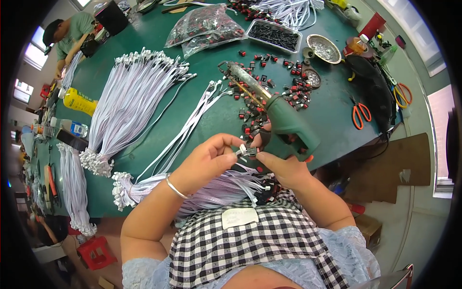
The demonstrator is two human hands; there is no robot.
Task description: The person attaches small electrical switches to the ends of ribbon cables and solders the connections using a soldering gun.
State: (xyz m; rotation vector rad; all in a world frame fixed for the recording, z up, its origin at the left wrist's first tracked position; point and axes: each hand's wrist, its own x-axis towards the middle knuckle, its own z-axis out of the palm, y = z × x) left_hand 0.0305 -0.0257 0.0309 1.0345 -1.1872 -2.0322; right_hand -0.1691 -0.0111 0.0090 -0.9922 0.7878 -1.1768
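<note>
Pinched in my left hand (211, 156) is the white plug (241, 150) of a thin white cable. My right hand (285, 168) grips a small black switch (252, 151) between thumb and fingers, close against the plug. Whether the two are joined is too small to tell. A green soldering gun (288, 120) with a long metal barrel stands just beyond my right hand and hides part of its fingers. Under my wrists, a bundle of white cables (216, 195) lies across my lap and the table's near edge.
Loose black-and-red switches (301, 94) are scattered around the barrel. Left lies a big bundle of white cables (130, 101). Behind are a plastic bag (207, 26) of switches and a tray (274, 36) of black parts. Orange-handled scissors (361, 115) lie right. Another person (74, 33) works far left.
</note>
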